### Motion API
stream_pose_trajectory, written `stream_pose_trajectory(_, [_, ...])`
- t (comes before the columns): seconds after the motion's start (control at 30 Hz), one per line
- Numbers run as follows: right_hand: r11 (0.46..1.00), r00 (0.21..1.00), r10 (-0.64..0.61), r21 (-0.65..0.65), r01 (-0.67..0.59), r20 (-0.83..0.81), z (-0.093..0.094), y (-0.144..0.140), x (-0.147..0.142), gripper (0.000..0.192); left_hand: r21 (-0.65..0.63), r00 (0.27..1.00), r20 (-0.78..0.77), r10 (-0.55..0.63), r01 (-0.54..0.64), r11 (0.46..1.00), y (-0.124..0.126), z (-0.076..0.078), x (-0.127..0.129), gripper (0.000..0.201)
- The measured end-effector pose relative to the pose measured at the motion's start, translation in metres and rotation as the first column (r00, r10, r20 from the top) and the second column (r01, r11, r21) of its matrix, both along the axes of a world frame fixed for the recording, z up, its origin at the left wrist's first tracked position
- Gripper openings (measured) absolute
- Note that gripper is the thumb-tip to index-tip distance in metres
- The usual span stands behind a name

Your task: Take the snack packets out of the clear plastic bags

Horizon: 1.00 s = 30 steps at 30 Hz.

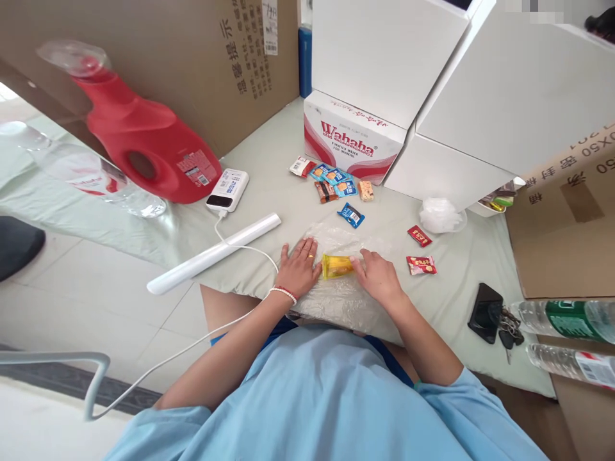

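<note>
My left hand (298, 266) lies flat, palm down, on a clear plastic bag (336, 298) spread on the pale green surface (269, 211) in front of me. My right hand (379, 275) rests on the same bag, its fingertips touching a small yellow snack packet (336, 266) that sits between both hands. I cannot tell whether the packet lies on the bag or inside it. A bead bracelet circles my left wrist and a ring shows on one finger.
Several small snack packets (336, 182) lie beyond the bag, with a blue one (350, 215) and two red ones (421, 251) nearer. A Wahaha box (353, 137), red detergent jug (144, 137), power bank (228, 189), white roll (214, 253), phone with keys (487, 314) and bottles (567, 320) surround them.
</note>
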State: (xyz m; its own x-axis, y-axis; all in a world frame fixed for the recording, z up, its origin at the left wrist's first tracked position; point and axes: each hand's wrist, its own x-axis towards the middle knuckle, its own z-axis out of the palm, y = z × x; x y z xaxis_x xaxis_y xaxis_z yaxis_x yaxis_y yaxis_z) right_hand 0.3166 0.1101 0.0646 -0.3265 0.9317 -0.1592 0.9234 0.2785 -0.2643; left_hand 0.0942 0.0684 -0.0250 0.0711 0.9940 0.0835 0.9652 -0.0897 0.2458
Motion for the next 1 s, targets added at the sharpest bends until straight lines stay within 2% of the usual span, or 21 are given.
stream_pose_trajectory(0.1, [0.975,0.975,0.223,0.006,-0.223,0.006,0.001,-0.001,0.004,0.05,0.005,1.0,0.005,-0.009,0.009,1.0,0.0,-0.001,0.0,0.065])
stream_pose_trajectory(0.2, [0.916,0.918,0.396,-0.065,-0.396,-0.007,-0.014,0.001,0.004,0.054,0.005,1.0,0.01,-0.005,0.005,1.0,0.0,-0.001,-0.001,0.065])
stream_pose_trajectory(0.27, [0.916,0.92,0.392,-0.085,-0.391,-0.005,-0.024,0.001,0.003,0.054,0.007,1.0,0.016,-0.005,0.005,1.0,0.0,-0.001,-0.001,0.064])
stream_pose_trajectory(0.33, [0.942,0.943,0.33,-0.037,-0.332,-0.046,-0.029,0.0,0.003,0.053,0.013,1.0,0.026,-0.009,0.009,1.0,-0.001,-0.001,-0.001,0.064])
stream_pose_trajectory(0.4, [0.96,0.952,0.281,0.028,-0.28,-0.122,-0.028,-0.002,0.003,0.054,0.017,0.999,0.036,-0.017,0.016,1.0,-0.001,0.0,-0.001,0.064])
stream_pose_trajectory(0.47, [0.964,0.952,0.267,0.035,-0.265,-0.148,-0.025,-0.004,-0.001,0.055,0.014,0.999,0.039,-0.019,0.019,1.0,-0.001,0.0,-0.001,0.063])
stream_pose_trajectory(0.6, [0.962,0.967,0.253,-0.111,-0.249,0.022,-0.025,-0.004,-0.011,0.057,0.014,0.999,0.036,-0.005,0.005,1.0,-0.001,-0.001,-0.002,0.061])
stream_pose_trajectory(0.67, [0.945,0.955,0.292,-0.168,-0.28,0.047,-0.022,0.003,-0.013,0.06,0.019,0.999,0.037,-0.009,0.009,1.0,-0.001,-0.002,-0.002,0.06])
stream_pose_trajectory(0.77, [0.947,0.952,0.304,-0.125,-0.296,0.048,-0.009,0.032,-0.012,0.06,0.023,0.999,0.042,-0.015,0.014,1.0,-0.001,-0.002,-0.002,0.06])
stream_pose_trajectory(0.87, [0.978,0.975,0.202,0.026,-0.205,0.093,0.006,0.081,-0.02,0.055,0.024,0.999,0.041,-0.008,0.007,1.0,-0.001,-0.002,-0.002,0.06])
stream_pose_trajectory(0.93, [0.976,0.975,0.187,0.09,-0.199,0.124,0.007,0.122,-0.033,0.05,0.023,1.0,0.03,-0.006,0.005,1.0,0.0,-0.002,-0.002,0.059])
stream_pose_trajectory(1.0, [0.96,0.961,0.232,0.126,-0.251,0.148,-0.001,0.163,-0.05,0.05,0.021,1.0,0.014,-0.004,0.003,1.0,0.0,-0.002,-0.002,0.059])
